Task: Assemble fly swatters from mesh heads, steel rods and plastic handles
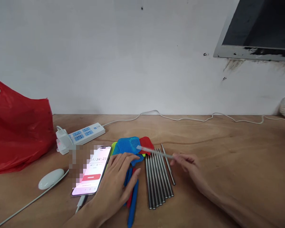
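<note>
My right hand (186, 163) pinches one end of a slim, pale tube (156, 152), blurred and pointing left; it looks like a rod in a clear plastic sleeve. Below the tube lie several metal rods (158, 180) side by side, with a single rod (168, 164) a little apart on their right. My left hand (120, 175), fingers stretched out, rests over fly swatters. Their blue mesh head (128, 146) and red head (146, 143) show beyond my fingers, with a yellow-green edge (113, 148). Blue handle (133, 202) sticks out beneath my thumb.
Left of my left hand lies a lit phone (92, 174) showing a timer. Behind it are a white power strip (85, 134) with a plugged-in charger (64, 141). A white mouse-like object (51, 179) and red plastic bag (19, 133) lie left. A cable (175, 119) runs along the wall.
</note>
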Tool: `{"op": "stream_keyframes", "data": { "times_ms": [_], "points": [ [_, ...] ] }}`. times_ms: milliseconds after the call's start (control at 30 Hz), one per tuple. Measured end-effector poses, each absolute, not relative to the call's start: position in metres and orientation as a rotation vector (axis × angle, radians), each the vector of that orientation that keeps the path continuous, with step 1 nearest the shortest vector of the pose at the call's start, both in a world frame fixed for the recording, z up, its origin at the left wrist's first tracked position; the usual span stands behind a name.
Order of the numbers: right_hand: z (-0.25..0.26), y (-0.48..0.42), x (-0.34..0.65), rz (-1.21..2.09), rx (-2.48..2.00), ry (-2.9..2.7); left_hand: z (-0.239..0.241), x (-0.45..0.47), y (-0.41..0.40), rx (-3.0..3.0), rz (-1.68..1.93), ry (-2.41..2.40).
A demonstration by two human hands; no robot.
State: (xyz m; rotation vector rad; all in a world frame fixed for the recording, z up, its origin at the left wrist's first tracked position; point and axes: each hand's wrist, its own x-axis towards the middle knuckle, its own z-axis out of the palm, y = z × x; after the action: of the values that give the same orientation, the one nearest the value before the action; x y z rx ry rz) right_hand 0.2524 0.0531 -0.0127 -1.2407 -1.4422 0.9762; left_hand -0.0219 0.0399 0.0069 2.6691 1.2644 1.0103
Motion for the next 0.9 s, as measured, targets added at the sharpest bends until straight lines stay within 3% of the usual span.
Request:
{"op": "stream_keyframes", "data": {
  "times_ms": [100,233,633,900],
  "points": [
    [-0.015,0.061,0.262,1.069,-1.207,-0.985,0.008,-0.022,0.043,2.659,0.938,1.342],
    [-0.012,0.065,0.265,1.160,-1.110,-0.799,0.005,-0.019,0.041,2.747,0.699,1.318],
    [-0.013,0.058,0.250,1.275,-1.232,-1.026,0.004,-0.012,0.033,2.737,0.489,1.195],
    [-0.018,0.060,0.252,1.407,-1.230,-1.128,0.006,-0.013,0.032,2.508,0.625,1.171]
  ]
}}
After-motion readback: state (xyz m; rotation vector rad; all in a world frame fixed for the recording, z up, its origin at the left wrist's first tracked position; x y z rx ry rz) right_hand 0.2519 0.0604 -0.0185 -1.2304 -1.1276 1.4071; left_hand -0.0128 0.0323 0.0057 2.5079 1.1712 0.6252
